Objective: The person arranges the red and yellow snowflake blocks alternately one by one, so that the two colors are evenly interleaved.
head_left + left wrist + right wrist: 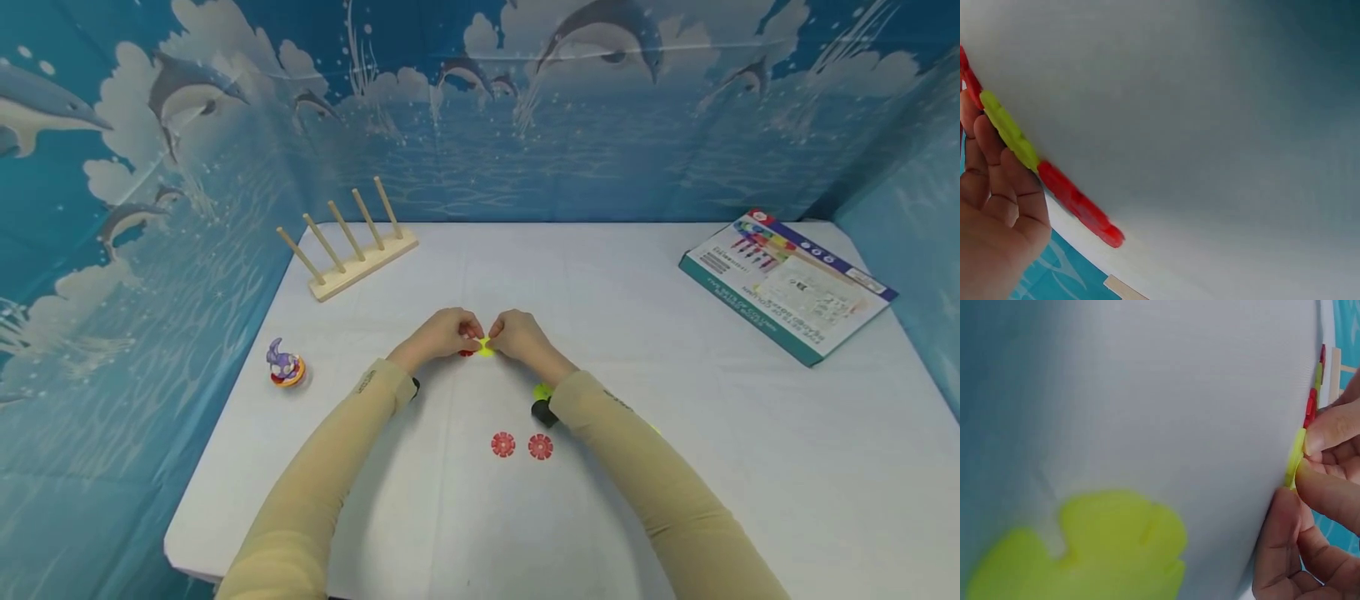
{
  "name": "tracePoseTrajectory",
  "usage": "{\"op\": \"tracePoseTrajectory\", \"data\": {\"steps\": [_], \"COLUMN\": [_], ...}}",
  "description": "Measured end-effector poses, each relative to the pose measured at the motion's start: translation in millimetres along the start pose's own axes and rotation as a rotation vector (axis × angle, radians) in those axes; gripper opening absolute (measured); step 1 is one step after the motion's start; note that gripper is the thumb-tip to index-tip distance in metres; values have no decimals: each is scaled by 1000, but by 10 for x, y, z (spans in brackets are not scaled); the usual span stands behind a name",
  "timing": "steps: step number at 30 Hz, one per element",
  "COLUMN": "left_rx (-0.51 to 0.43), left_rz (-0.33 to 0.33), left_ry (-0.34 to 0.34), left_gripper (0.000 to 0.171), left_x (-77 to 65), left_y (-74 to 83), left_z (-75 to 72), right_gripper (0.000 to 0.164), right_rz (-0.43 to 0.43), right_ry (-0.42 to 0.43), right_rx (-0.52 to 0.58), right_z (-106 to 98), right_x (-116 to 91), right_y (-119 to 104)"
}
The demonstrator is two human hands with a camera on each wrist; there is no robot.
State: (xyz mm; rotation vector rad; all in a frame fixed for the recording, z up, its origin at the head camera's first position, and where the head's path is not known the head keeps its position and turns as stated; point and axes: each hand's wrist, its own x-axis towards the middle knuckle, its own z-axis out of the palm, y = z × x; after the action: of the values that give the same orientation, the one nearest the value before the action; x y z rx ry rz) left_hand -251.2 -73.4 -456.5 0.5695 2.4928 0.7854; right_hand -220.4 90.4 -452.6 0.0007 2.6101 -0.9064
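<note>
In the head view my left hand (448,332) and right hand (522,337) meet over the table. Between their fingertips is a yellow notched disc (486,347), with a red disc (467,352) beside it under the left fingers. The left wrist view has my left hand (1007,187) holding an edge-on row of joined discs, a yellow one (1010,130) between red ones, the lower red disc (1079,203) sticking out. In the right wrist view my right hand (1300,534) pinches the bright yellow disc (1295,456), which touches the row's red disc (1310,407).
Two red discs (503,444) lie nearer me, and a yellow-green disc (543,391) lies by my right wrist. A wooden peg rack (363,265) stands back left, a purple toy figure (285,365) on the left. A flat box (787,283) lies back right.
</note>
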Motion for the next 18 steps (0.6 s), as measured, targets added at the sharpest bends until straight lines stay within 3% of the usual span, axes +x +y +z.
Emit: {"op": "tracePoseTrajectory", "data": {"steps": [9,18], "left_rx": [-38,-52], "left_rz": [-25,-25], "left_ry": [-1,-7], "left_gripper": [12,12], "left_x": [-1,3], "left_y": [10,2], "left_z": [-17,-8], "right_gripper": [26,18], "right_rz": [-100,-257], "right_ry": [-59,-164], "right_rx": [44,72], "right_z": [-127,-37], "right_x": [-281,-803], "right_y": [54,213]}}
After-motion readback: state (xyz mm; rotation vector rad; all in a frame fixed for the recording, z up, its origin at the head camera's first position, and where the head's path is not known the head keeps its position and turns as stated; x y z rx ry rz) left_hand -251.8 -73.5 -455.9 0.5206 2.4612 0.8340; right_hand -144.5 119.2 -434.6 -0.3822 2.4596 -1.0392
